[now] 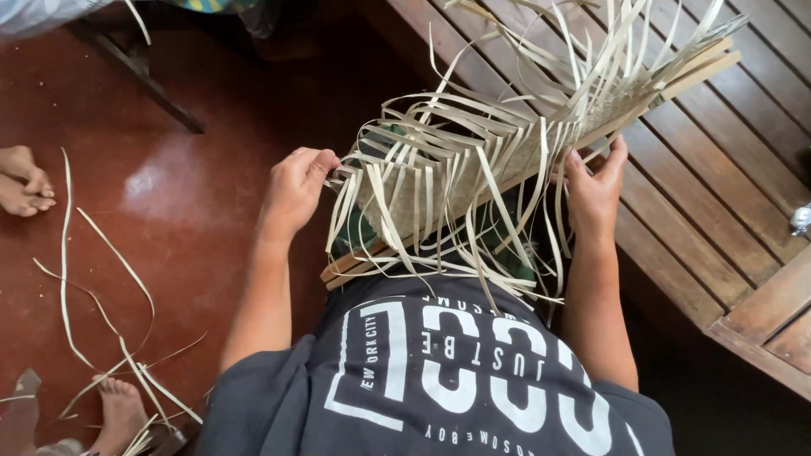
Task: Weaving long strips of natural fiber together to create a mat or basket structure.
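A half-woven mat of pale flat leaf strips point(473, 160) lies tilted across my lap, clamped along a wooden slat point(676, 80) that runs from lower left to upper right. Loose strip ends fan out on all sides. My left hand point(296, 190) pinches strip ends at the mat's left edge. My right hand point(596, 190) holds the mat's right side by the slat, fingers spread against the strips. I wear a dark grey printed shirt point(439, 380).
A slatted wooden bench point(718, 194) stands to the right. Loose strips point(101, 312) lie on the red-brown floor at left. Another person's feet point(21, 181) rest at the left edge, and a bare foot point(118, 414) shows at lower left. A dark furniture leg point(144, 80) crosses the upper left.
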